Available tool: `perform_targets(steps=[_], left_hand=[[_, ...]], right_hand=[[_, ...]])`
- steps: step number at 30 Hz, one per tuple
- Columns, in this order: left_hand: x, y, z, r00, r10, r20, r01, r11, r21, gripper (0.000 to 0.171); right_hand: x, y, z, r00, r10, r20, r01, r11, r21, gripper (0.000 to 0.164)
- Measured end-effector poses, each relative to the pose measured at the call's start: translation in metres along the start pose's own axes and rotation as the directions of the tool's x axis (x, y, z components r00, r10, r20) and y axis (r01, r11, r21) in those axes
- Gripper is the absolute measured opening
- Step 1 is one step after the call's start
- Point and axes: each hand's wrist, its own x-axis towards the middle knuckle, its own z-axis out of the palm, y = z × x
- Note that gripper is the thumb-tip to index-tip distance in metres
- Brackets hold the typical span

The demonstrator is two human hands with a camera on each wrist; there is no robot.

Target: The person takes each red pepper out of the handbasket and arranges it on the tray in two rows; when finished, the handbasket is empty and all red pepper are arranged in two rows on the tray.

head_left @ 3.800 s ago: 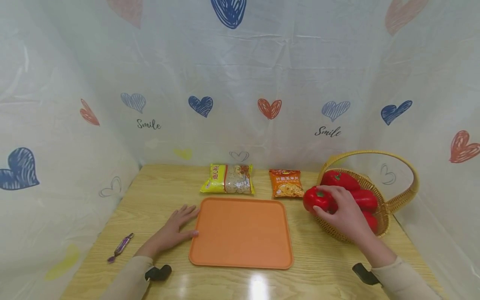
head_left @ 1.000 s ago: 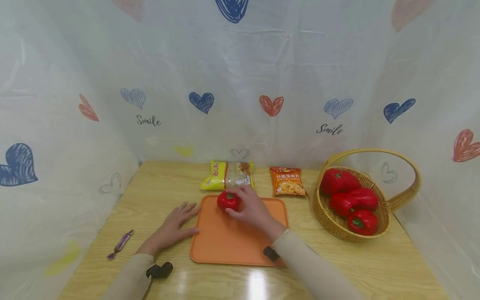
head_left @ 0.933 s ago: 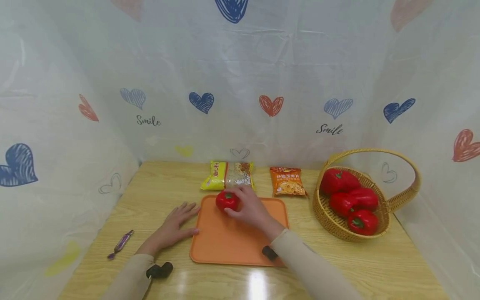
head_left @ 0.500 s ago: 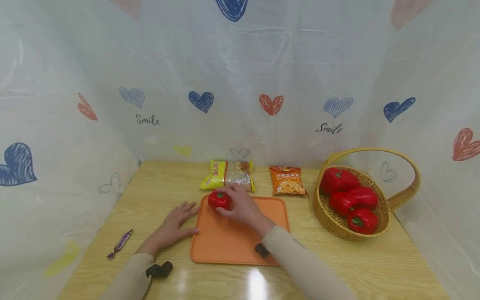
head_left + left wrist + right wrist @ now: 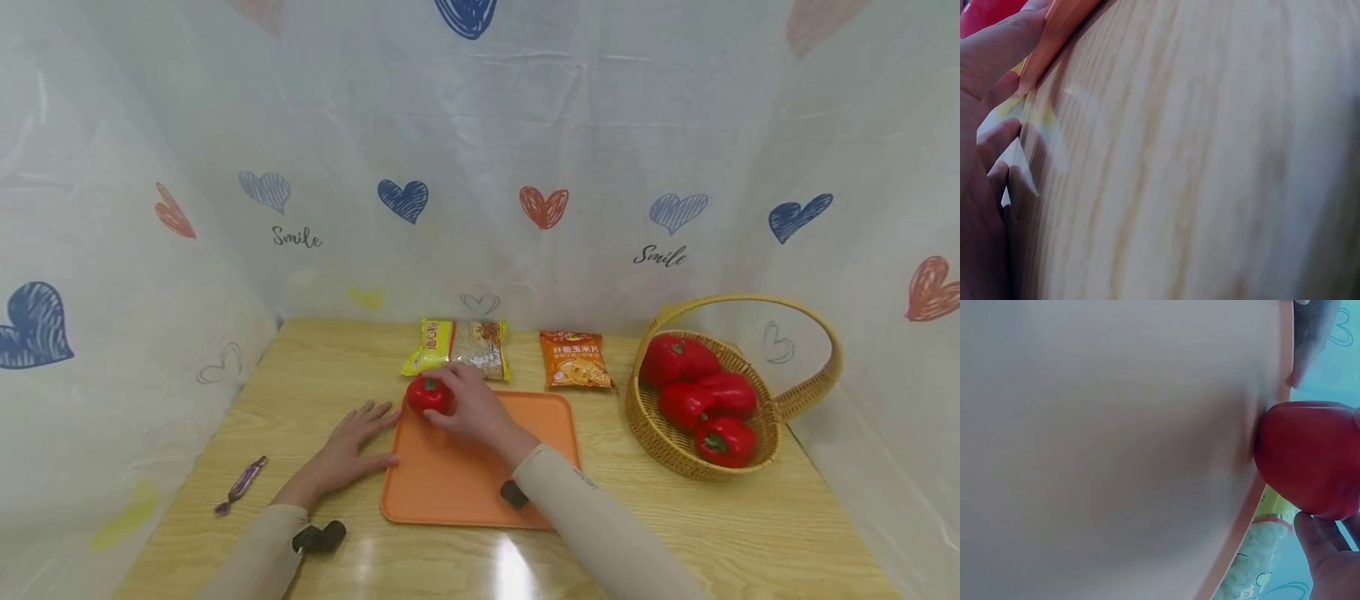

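The pale desk (image 5: 322,358) shows wood grain and a glossy surface, with patches of light shining at its near side. An orange tray (image 5: 450,487) with rounded corners lies flat near the middle. Just behind it lies a yellow and clear bag (image 5: 478,346); to the right of that, an orange packet (image 5: 576,360). A wicker basket (image 5: 660,437) stands farther right, and a purple-wrapped sweet (image 5: 243,482) lies well apart at the left.

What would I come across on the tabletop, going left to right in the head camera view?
Purple-wrapped candy, left hand, red pepper held in the right hand, orange snack packet, wicker basket.
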Motion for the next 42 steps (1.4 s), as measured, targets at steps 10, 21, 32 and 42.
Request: perform_targets(steps=[10,21,32,42], left_hand=[[-0.0014,0.0007,-0.0011,1.0,0.008,-0.005,-0.008,1.0,-0.001,0.074],[-0.0005,0.0016,-0.0009,1.0,0.004,-0.001,-0.004,1.0,-0.006,0.074],[0.0004,0.0021,-0.0006,1.0,-0.002,0.003,0.002,1.0,-0.001,0.075],[0.0005,0.0019,-0.0001,1.0,0.002,-0.003,-0.002,1.0,0.0,0.075]], right_hand=[[0.0018,-0.0014,0.001,0.999,0.028,0.033,-0.029,0.999,0.018,0.056],[0.0004,-0.0007,-0.0003,0.998,0.044,0.049,-0.046,0.998,0.046,0.06],[-0.0017,0.0009,-0.0031,0.997,0.049,0.058,-0.053,0.996,0.077,0.067],[-0.0075,0.0069,-0.0048,0.998,0.063,0.028,-0.065,0.995,0.077,0.07]])
